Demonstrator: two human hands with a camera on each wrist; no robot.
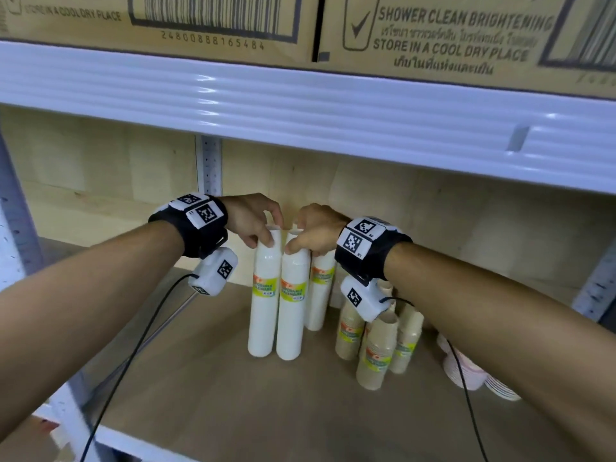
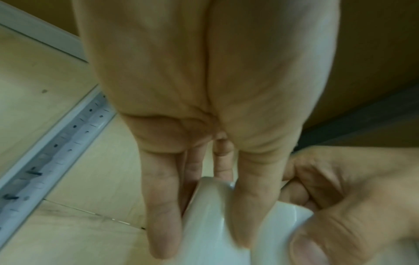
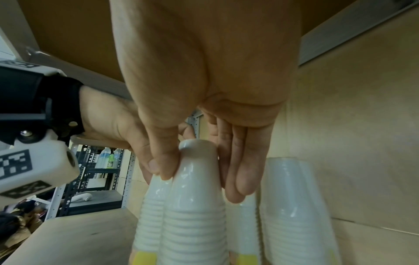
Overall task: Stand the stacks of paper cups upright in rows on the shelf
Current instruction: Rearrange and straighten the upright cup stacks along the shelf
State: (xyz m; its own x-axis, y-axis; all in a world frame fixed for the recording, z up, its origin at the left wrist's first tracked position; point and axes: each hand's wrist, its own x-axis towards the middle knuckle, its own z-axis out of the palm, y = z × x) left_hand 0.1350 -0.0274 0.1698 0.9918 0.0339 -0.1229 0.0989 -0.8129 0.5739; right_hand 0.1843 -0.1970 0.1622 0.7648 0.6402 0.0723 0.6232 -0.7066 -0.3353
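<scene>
Two tall white cup stacks stand upright and touching near the middle of the shelf board. The left white stack has its top pinched by the left hand, fingers and thumb curled round the uppermost cup; the right white stack is gripped at its top in the same way by the right hand. A third white stack stands just behind them to the right, against the wooden back wall. The step in hand looks like squaring these two sleeves side by side to form a front row. The next move probably calls for letting go gently and together, since such tall, narrow sleeves would tip easily, and then turning to the rest.

To the right, brown kraft cup stacks stand in a loose cluster, and a pink-and-white cup stack lies on its side, not yet stood up.

Each sleeve carries a yellow-green label; its wording seems to read "DISPOSABLE", though it is blurred. Cardboard cartons on the shelf above read "SHOWER CLEAN BRIGHTENING", "STORE IN A COOL DRY PLACE", some Thai script, and a barcode numbered 24800888165484.
</scene>
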